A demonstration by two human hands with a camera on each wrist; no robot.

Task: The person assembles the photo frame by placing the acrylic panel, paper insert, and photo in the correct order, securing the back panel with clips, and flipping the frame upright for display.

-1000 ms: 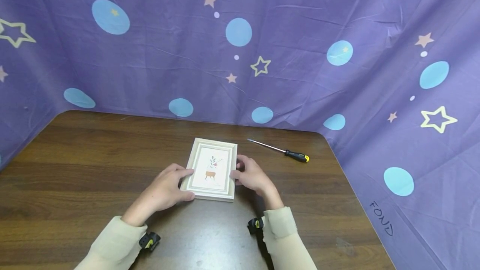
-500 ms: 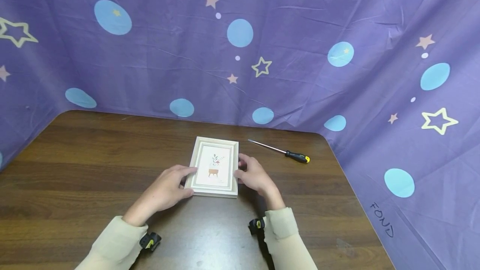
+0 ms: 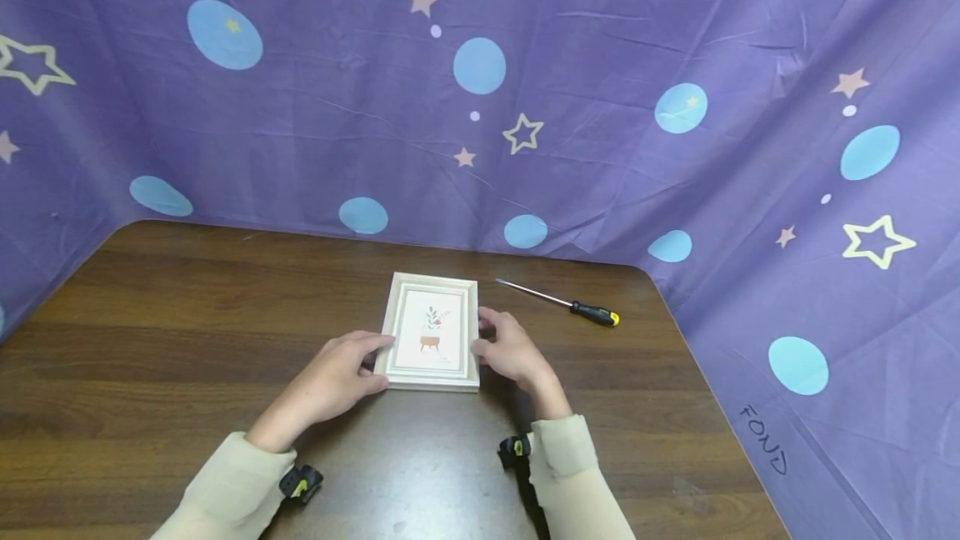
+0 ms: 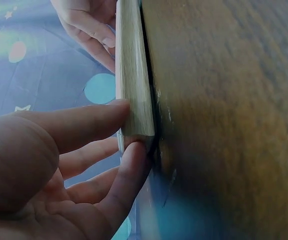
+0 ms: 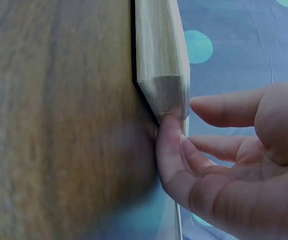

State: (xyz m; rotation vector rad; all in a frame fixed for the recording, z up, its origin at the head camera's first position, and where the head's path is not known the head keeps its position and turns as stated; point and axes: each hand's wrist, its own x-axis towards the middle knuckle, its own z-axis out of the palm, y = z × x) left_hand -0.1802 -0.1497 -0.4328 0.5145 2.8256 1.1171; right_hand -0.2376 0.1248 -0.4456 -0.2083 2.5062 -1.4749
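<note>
At the centre of the table (image 3: 150, 340), the picture frame (image 3: 432, 332) has been squared up since a second ago. The left hand (image 3: 333, 382) and right hand (image 3: 510, 352) pinch its side edges, fingers curled lightly. A screwdriver (image 3: 577, 307) lies upper right, untouched.

A dark wooden table (image 3: 187, 340) stands enclosed by a purple cloth backdrop (image 3: 600, 107) printed with stars and dots.
</note>
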